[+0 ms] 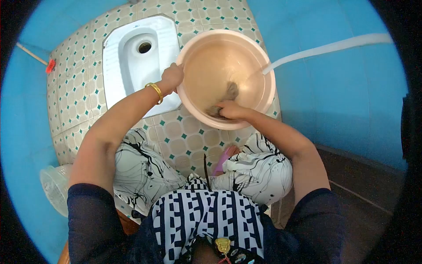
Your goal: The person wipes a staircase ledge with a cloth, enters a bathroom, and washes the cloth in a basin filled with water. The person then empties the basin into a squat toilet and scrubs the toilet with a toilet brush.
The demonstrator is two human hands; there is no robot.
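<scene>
My left hand, with a gold bracelet at its wrist, is closed on the left rim of a large peach-coloured basin. Cloudy, yellowish water fills part of the basin. My right hand reaches over the near rim, its fingers curled down at a limp grey-brown cloth that looks soaked. Part of the cloth lies under the fingertips and part spreads out toward the basin's middle. Over the right rim, the end of a white hose hangs into the basin.
A white squat toilet is set in the patterned tile floor, left of the basin. Blue walls close in on both sides. A translucent plastic basket stands at lower left, and a stick with a red end leans farther back.
</scene>
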